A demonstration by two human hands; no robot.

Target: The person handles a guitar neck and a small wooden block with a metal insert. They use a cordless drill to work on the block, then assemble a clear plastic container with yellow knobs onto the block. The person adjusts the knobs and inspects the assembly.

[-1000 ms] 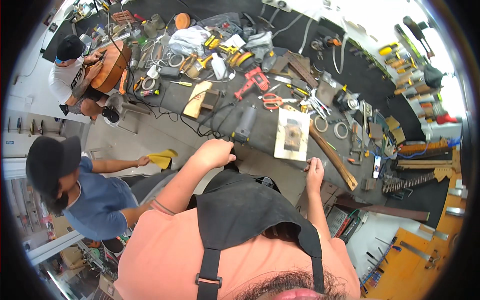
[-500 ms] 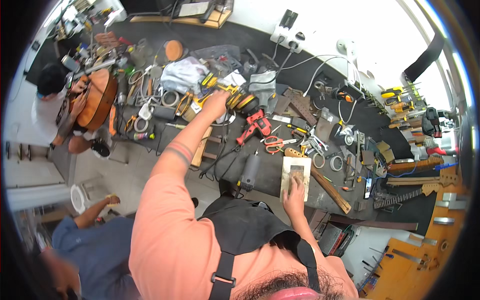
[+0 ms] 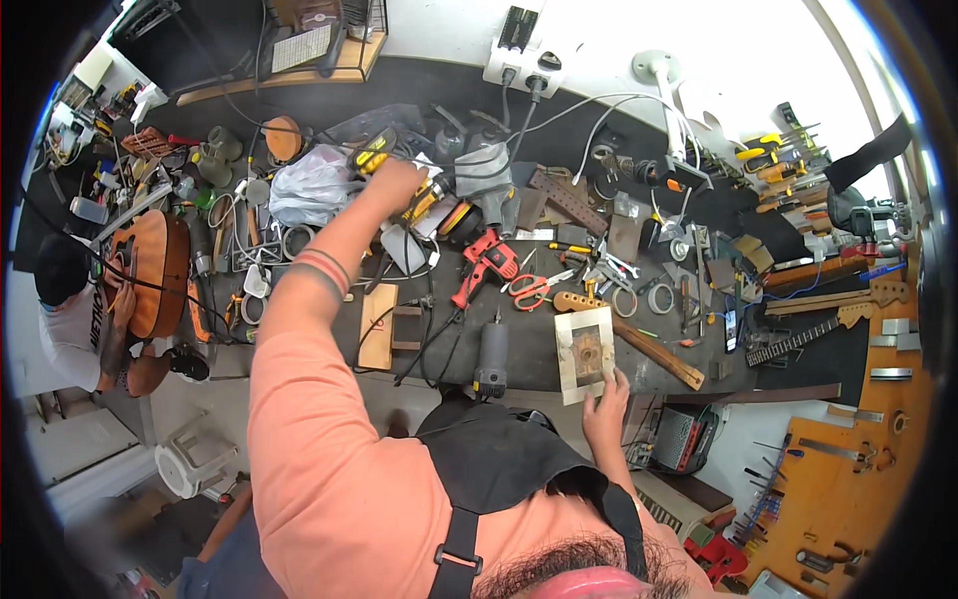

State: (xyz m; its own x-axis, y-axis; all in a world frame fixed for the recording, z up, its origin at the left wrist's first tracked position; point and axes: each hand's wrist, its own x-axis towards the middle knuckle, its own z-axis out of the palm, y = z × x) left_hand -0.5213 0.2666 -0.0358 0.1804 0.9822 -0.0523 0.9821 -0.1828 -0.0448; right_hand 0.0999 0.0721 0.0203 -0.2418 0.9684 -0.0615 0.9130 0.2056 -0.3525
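At the back of the cluttered bench, my left hand (image 3: 402,183) is closed around what looks like a yellow-and-black cordless drill (image 3: 426,199), partly hidden by the fingers. Just right of it is a red power tool (image 3: 486,265) with a yellow-edged round pad. Near the front edge, a pale rectangular panel (image 3: 569,377) bears a brown rectangle with a round pattern. My right hand (image 3: 605,404) is at its lower right corner, fingers apart and touching the edge. A grey cylindrical rotary tool (image 3: 492,357) lies left of the panel.
Red-handled scissors (image 3: 530,291) and a wooden-handled tool (image 3: 654,349) lie beyond the panel. Crumpled white plastic (image 3: 311,186) sits left of my left hand. Cables (image 3: 431,339) trail over the front edge. Guitar necks (image 3: 808,342) lie at right. At far left a person holds an acoustic guitar (image 3: 152,270).
My right hand has slid off the panel's middle to its lower right corner, uncovering the brown pattern. The view has shifted; my left hand stays at the yellow tool.
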